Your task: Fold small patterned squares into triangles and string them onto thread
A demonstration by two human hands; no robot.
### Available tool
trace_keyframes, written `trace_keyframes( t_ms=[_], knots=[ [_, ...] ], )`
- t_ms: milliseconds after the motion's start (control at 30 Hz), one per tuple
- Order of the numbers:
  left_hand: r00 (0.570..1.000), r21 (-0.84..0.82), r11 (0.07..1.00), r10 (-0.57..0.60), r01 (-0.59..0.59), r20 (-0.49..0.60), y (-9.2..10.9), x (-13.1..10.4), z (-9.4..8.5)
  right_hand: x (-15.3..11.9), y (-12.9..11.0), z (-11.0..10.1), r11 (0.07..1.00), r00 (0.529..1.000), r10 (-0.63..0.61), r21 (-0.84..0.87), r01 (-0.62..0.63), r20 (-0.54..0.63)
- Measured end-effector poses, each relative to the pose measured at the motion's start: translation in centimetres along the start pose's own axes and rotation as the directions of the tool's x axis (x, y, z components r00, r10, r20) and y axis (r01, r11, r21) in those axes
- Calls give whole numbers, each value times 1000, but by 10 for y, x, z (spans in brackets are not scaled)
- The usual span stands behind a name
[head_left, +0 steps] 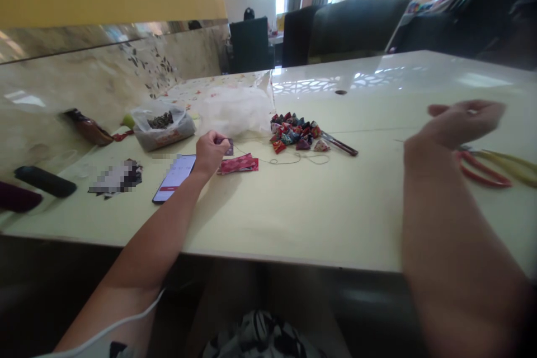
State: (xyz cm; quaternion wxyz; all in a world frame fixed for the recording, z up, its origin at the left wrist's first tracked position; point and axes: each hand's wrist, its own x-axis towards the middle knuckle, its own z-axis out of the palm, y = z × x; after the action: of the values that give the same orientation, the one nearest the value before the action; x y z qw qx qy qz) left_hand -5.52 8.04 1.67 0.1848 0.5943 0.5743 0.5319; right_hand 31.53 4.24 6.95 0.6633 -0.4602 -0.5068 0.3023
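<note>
My left hand (211, 152) is closed in a pinch on a small purple patterned cloth piece (229, 147), above the table beside the phone (175, 177). Red and pink cloth strips (240, 164) lie just to its right. Dark thread (285, 161) curls loosely over the table next to them. Far to the right, my right hand (464, 122) is raised and blurred, its fingers curled together; whatever they hold is too small to make out. Red-handled scissors or pliers (484, 170) lie partly behind that forearm. A pile of small stuffed cloth triangles (295, 131) sits mid-table.
A slim dark-handled tool (342, 144) lies beside the pile. Behind my left hand are a clear plastic sheet (235, 109) and a bag of dark filling (163, 126). Thread spools (46, 180), cloth scraps (117, 178) and a brown bottle (88, 126) occupy the left. Chairs (356, 28) stand beyond.
</note>
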Motion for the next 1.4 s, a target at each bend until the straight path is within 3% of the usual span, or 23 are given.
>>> trace_keyframes(
  t_ms=[133, 267, 333, 400, 467, 567, 733, 933, 1100, 1167, 1233, 1300, 1400],
  knots=[
    [997, 47, 997, 67, -65, -46, 7, -3, -1, 12, 22, -9, 998, 988, 44, 49, -37, -149],
    [993, 51, 991, 120, -121, 11, 20, -16, 2, 21, 38, 18, 989, 917, 142, 93, -115, -374],
    [989, 35, 989, 143, -144, 30, 27, -23, 4, 12, 40, 46, 979, 950, 195, 100, -176, -242],
    [985, 14, 985, 169, -169, 42, 33, -29, 6, -7, 40, 76, 973, 978, 206, 97, -209, 41],
    [979, -14, 981, 195, -195, 55, 37, -34, 8, -31, 38, 101, 966, 941, 210, 93, -242, 265],
    [974, -58, 976, 214, -210, 71, 39, -38, 10, -60, 34, 123, 951, 858, 261, 34, -307, 442],
    [972, -88, 973, 222, -215, 81, 41, -43, 13, -78, 38, 133, 938, 747, 328, -107, -328, 578],
    [973, -94, 974, 214, -205, 88, 44, -45, 13, -81, 50, 137, 953, 723, 294, -132, -273, 625],
    [980, -88, 980, 187, -181, 71, 37, -39, 12, -73, 38, 129, 913, 711, 374, -103, -394, 596],
    [984, -86, 984, 164, -158, 67, 33, -35, 12, -66, 31, 122, 892, 713, 390, -48, -449, 582],
    [989, -81, 988, 137, -132, 56, 29, -32, 12, -55, 26, 114, 884, 749, 376, 33, -467, 545],
    [994, -74, 992, 108, -105, 33, 24, -28, 13, -41, 26, 103, 888, 821, 348, 122, -444, 452],
    [997, -63, 995, 76, -76, 1, 17, -23, 12, -12, 33, 78, 906, 927, 323, 220, -361, 190]
  ],
)
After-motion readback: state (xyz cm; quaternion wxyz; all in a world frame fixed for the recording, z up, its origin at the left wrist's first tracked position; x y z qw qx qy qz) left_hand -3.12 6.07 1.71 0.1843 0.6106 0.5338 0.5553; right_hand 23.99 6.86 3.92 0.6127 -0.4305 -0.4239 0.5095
